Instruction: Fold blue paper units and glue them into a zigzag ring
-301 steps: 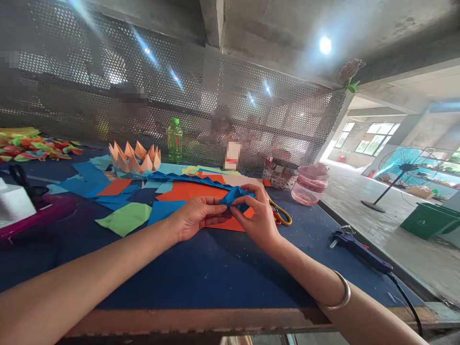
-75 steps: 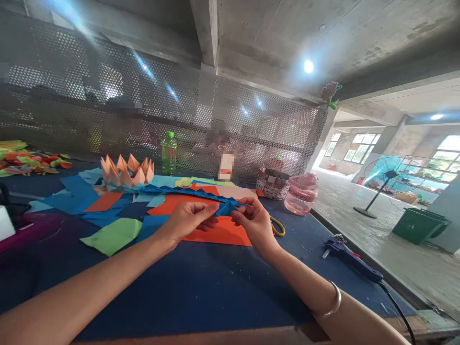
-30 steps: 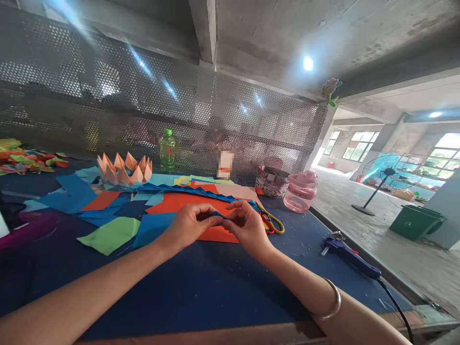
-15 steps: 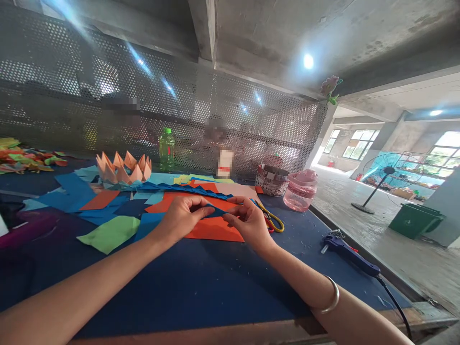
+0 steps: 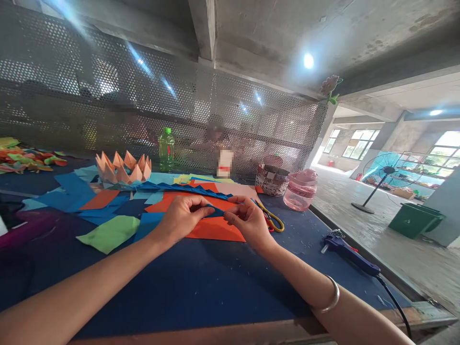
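- The left hand (image 5: 181, 218) and the right hand (image 5: 249, 224) are close together with only a narrow gap between them, and the fingers and thumbs of both pinch a folded blue paper strip (image 5: 214, 211)
- The strip is held low, just above an orange paper sheet (image 5: 215, 230), and it seems to run on from a long blue zigzag band (image 5: 179, 188)
- Small, soft pinches right by the fold should work best, because thin paper bends and marks fast
- Holding both sides of the fold evenly should help keep it straight, and a firm thumb press can make the crease sharp
- Yellow-handled scissors (image 5: 271, 220) lie just past the right hand, so the right fingers could bump them if they swing out that way
- A green paper piece (image 5: 109, 233) and loose blue paper pieces lie to the left of the left hand
- The dark blue table top (image 5: 179, 292) runs from the hands to the wooden front edge (image 5: 251, 326), which gives the hands room to move back
- A blue glue gun (image 5: 347, 255) lies well to the right, near the table's right side, and its black cord (image 5: 395, 302) drops over the edge
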Available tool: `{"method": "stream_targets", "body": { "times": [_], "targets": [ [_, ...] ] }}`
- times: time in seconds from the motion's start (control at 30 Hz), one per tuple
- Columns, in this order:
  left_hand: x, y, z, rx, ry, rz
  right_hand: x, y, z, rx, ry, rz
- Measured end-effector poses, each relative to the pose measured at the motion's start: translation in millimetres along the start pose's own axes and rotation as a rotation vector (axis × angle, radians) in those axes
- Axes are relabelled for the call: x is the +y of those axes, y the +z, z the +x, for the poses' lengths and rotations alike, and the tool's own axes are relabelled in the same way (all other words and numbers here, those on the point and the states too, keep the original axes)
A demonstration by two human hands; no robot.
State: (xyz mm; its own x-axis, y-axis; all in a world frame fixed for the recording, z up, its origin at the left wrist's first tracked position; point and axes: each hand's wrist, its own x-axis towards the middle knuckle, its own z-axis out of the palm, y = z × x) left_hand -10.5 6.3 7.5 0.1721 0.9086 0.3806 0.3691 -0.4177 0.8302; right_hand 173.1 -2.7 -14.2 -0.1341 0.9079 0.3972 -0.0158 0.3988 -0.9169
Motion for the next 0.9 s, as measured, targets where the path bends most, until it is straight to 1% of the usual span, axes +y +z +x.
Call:
{"method": "stream_targets", "body": {
  "times": [0.17,0.23,0.33,0.4,0.53,0.63,0.7,0.77,0.9],
  "targets": [
    [0,1.8,0,-0.005,-0.004,-0.027,-5,1,-2,0.004,-0.034,-0.039],
    [0,2.0,1,0.0,-0.009,-0.031,-5,0,-1,0.002,-0.063,-0.075],
    [-1,0.8,2,-0.002,-0.02,-0.012,-4,-1,0,-0.01,-0.064,-0.102],
    [-3,-0.5,4,-0.018,-0.032,-0.001,-3,-1,-1,-0.024,-0.065,-0.134],
    [-4,-0.7,4,-0.066,-0.038,0.02,1,-1,-3,-0.063,-0.115,-0.219],
    [-1,2.1,1,-0.114,-0.048,0.03,4,-1,-4,-0.09,-0.1,-0.285],
    [0,3.9,0,-0.139,-0.059,-0.001,5,-1,-4,-0.088,-0.086,-0.309],
    [-1,4.9,0,-0.157,-0.075,-0.072,5,-2,-3,-0.06,-0.09,-0.31],
    [-6,4.2,2,-0.185,-0.169,-0.231,4,-3,-1,0.006,-0.084,-0.318]
  ]
}}
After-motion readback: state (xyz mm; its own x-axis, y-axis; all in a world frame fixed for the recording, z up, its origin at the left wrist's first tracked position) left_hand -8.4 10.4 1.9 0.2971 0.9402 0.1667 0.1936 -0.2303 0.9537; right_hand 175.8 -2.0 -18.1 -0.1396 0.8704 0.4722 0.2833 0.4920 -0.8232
